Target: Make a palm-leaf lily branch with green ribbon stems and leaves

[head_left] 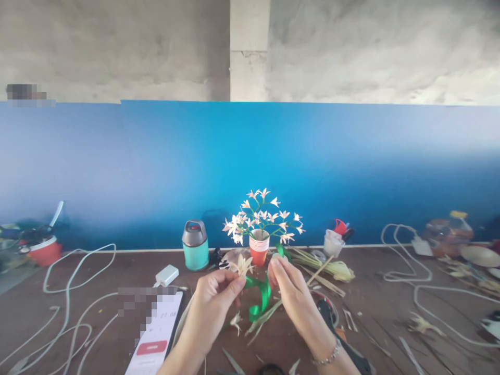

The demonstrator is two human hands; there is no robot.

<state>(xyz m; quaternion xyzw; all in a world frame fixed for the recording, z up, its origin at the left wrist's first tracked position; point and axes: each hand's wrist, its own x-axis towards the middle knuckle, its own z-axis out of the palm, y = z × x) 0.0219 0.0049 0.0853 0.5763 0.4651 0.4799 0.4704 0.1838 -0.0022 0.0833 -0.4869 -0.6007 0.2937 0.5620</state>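
Observation:
My left hand [216,294] pinches a pale cream flower [242,265], which looks made of dried husk, between thumb and fingertips. A shiny green ribbon [255,312] runs from just under that flower and hangs in a curl between my hands. My right hand [289,286] is closed in a pinch at the ribbon's other side; its fingertips partly hide the grip. Behind them stands a stack of paper cups [258,249], red and white, holding a spray of small cream flowers [263,216] on green stems. A loose small flower [236,322] lies below my left hand.
A phone [156,333] lies at left beside a white charger [167,275] and looping cables. A turquoise container [196,250] stands at the back. Husk strips [328,268] lie behind my right hand. Scissors-like blades [233,362] show at the front edge. A blue partition [250,151] closes off the back.

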